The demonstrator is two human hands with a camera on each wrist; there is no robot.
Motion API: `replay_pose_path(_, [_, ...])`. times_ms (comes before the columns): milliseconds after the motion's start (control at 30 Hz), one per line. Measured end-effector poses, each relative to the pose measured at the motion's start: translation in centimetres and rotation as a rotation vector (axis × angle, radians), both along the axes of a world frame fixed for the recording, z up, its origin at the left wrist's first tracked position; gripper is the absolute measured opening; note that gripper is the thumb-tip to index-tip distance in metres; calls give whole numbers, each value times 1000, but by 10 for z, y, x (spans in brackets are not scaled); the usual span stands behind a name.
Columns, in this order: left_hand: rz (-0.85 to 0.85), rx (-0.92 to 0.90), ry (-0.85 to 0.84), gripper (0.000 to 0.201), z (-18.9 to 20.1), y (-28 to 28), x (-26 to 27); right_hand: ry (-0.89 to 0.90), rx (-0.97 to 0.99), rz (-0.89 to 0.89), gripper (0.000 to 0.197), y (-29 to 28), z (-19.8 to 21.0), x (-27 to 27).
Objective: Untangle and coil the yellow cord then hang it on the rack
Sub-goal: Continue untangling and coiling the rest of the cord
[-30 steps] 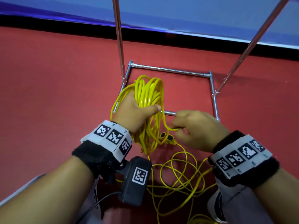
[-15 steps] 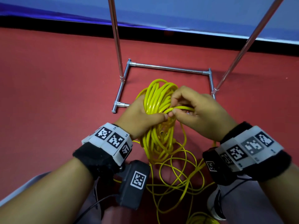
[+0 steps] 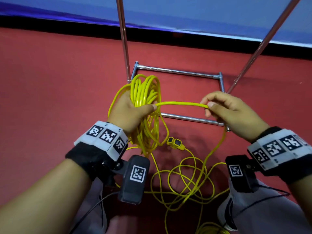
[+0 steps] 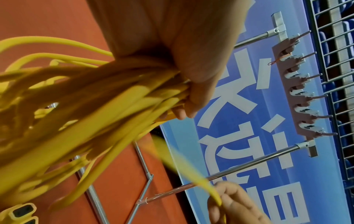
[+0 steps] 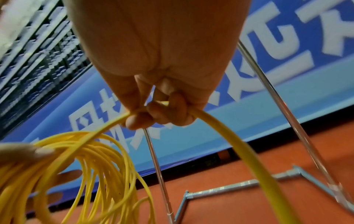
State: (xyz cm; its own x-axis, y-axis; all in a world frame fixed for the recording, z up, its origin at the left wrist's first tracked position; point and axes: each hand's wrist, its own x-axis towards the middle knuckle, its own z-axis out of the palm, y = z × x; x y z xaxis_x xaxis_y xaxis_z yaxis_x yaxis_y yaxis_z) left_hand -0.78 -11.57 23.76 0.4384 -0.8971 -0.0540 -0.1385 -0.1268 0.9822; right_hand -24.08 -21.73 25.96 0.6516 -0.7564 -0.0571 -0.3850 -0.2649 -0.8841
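My left hand [image 3: 133,110] grips a bundle of coiled loops of the yellow cord [image 3: 143,92], with my thumb across them; the left wrist view shows the fingers [image 4: 184,97] wrapped round the strands. My right hand [image 3: 224,107] pinches a single strand [image 3: 182,104] that runs straight from the coil to my fingertips, then drops in a curve to the floor. Loose cord [image 3: 185,179] lies tangled on the red floor between my legs, with its yellow plug end [image 3: 175,143] beside the coil. The rack's hook board [image 4: 300,84] appears in the left wrist view, high on two poles.
The rack's metal base frame [image 3: 179,71] lies on the red floor just beyond my hands, with two poles [image 3: 124,38] rising from it. A blue banner wall [image 3: 185,12] stands behind. My shoe [image 3: 226,215] is at the lower right near the loose cord.
My right hand has drawn away from the coil to the right, pulling a strand taut between both hands. The left hand keeps its hold on the coil.
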Motion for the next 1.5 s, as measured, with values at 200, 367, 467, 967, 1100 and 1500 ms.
replay_pose_path(200, [-4,-55,85,23,3,-2,-5,416,-419,221,20,8,3,-2])
replay_pose_path(367, [7,-66,141,13,11,-5,-13,621,-423,335,21,13,-23,4])
replay_pose_path(467, [0,-78,186,14,14,-5,-18,731,-366,383,23,20,-28,10])
replay_pose_path(967, [-117,-8,292,44,17,-2,-37,128,-318,240,49,33,-14,28])
replay_pose_path(1100, [-175,47,353,28,17,1,-45,150,-199,21,65,27,-16,30])
replay_pose_path(1500, [-185,120,106,44,5,-1,-50,8,-156,106,74,36,-11,44])
